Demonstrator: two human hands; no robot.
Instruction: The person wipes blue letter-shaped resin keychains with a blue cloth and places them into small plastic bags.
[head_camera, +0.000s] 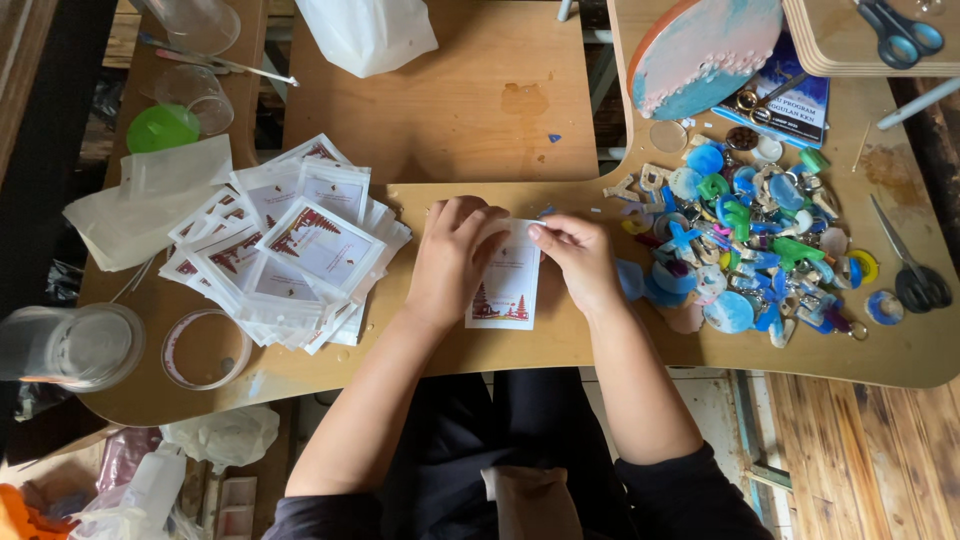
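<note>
White card packet (507, 287) lies long axis near-to-far on the counter (560, 345); left hand (452, 258) and right hand (580, 257) fingers pinch closed on its far edge.

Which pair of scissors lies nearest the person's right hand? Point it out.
The black-handled scissors at the table's right edge, just past the pile of coloured charms, lie nearest the right hand. The blue-handled scissors sit farther away on the wooden board at top right.

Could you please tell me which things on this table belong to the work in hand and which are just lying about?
In use:
- left hand and right hand on a small white packet
- pile of packets
- heap of colourful charms

Lying about:
- black scissors
- blue scissors
- green lid
- clear jar
</note>
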